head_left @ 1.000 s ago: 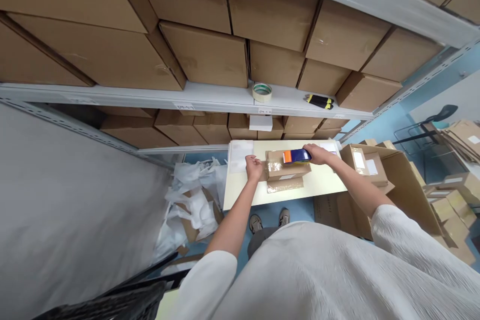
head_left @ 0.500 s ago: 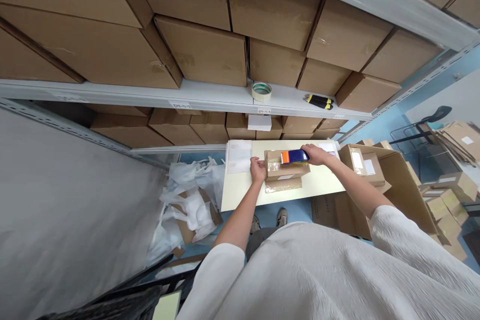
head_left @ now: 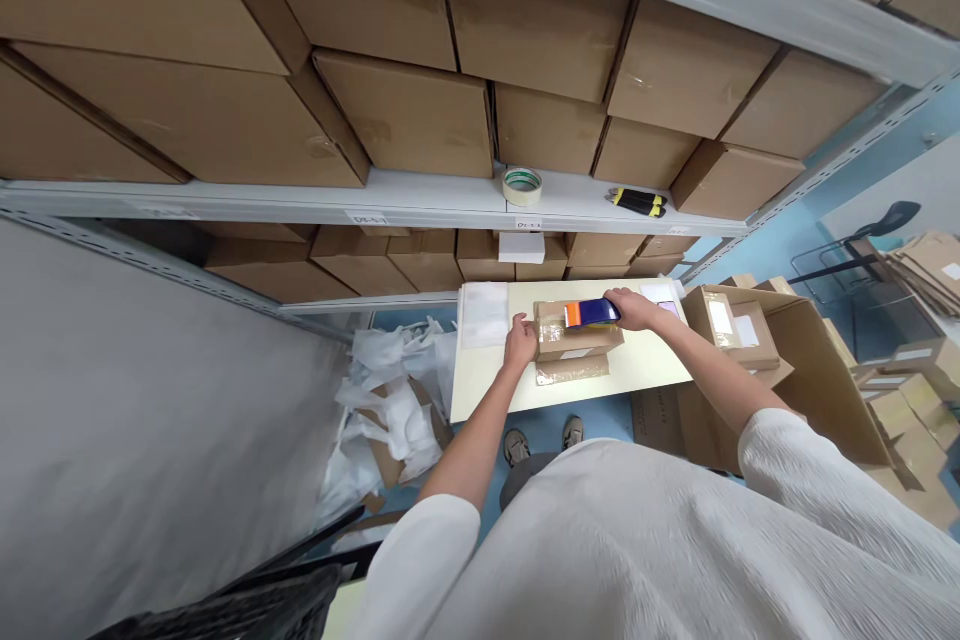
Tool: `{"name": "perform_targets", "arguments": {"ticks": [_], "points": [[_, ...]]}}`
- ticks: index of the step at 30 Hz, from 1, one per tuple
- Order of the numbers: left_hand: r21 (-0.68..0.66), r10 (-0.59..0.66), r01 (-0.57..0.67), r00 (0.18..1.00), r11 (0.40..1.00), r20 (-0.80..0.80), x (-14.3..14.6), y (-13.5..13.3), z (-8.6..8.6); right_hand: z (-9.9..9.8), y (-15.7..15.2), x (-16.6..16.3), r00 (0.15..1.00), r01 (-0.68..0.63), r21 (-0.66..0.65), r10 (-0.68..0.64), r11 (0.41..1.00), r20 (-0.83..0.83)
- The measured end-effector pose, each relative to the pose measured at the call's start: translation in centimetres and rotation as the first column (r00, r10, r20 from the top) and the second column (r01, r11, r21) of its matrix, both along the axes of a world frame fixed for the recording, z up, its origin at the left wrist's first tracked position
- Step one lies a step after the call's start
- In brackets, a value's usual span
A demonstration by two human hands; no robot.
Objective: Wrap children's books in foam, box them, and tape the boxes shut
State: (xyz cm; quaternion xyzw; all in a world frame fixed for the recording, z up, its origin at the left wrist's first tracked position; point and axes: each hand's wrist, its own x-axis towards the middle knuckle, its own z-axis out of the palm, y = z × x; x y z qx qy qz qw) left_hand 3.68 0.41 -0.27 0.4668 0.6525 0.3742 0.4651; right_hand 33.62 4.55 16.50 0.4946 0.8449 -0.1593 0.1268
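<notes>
A small cardboard box [head_left: 579,350] lies on the cream tabletop [head_left: 487,382], with clear tape over its left part and a flap hanging at its front. My right hand [head_left: 630,308] is closed round the handle of a blue and orange tape dispenser [head_left: 592,312], which rests on the box's upper face. At the left end of the box, my left hand [head_left: 520,342] grips it with bent fingers; part of them is hidden against the cardboard.
Shelves of cardboard boxes [head_left: 420,120] rise in front. A tape roll [head_left: 522,185] and black-yellow cutters [head_left: 637,201] lie on one shelf. A large open carton [head_left: 817,360] stands at the right. White plastic bags [head_left: 397,410] pile up on the floor at the left.
The camera view has shifted slightly. My left hand's fingers have shifted a little at the box's end, one finger now pointing upward. The dispenser stays on the box.
</notes>
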Motion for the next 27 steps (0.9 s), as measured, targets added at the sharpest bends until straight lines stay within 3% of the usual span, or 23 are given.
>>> {"name": "perform_targets", "arguments": {"ticks": [2, 4, 6, 8, 12, 19, 27], "points": [[0.064, -0.099, 0.106, 0.989, 0.992, -0.107, -0.1, 0.3, 0.8, -0.3, 0.1, 0.0, 0.999, -0.011, -0.002, 0.011, 1.000, -0.043], [0.147, -0.278, 0.323, 0.924, 0.935, -0.262, 0.2, 0.8, 1.7, -0.6, 0.2, 0.0, 0.995, -0.015, -0.009, 0.014, 1.000, -0.101], [0.112, -0.469, 0.553, 0.782, 0.825, -0.410, 0.6, 1.3, 2.4, -0.8, 0.3, 0.1, 0.992, -0.014, -0.020, 0.011, 1.000, -0.127], [0.004, -0.584, 0.675, 0.642, 0.738, -0.497, 1.0, 1.9, 2.8, -0.8, 0.4, 0.2, 0.993, -0.013, -0.037, 0.009, 0.999, -0.116], [-0.104, -0.620, 0.705, 0.532, 0.701, -0.577, 1.3, 2.6, 2.6, -0.7, 0.6, 0.5, 0.995, -0.030, -0.075, 0.023, 0.997, -0.095], [-0.123, -0.588, 0.667, 0.535, 0.734, -0.607, 1.2, 2.8, 2.4, 0.5, 0.8, 2.0, 0.997, -0.068, -0.095, 0.066, 0.993, -0.026], [-0.161, -0.584, 0.651, 0.509, 0.742, -0.633, 1.1, 2.8, 3.0, 0.5, 0.6, 9.0, 0.999, -0.031, -0.053, 0.032, 0.998, 0.015]]}}
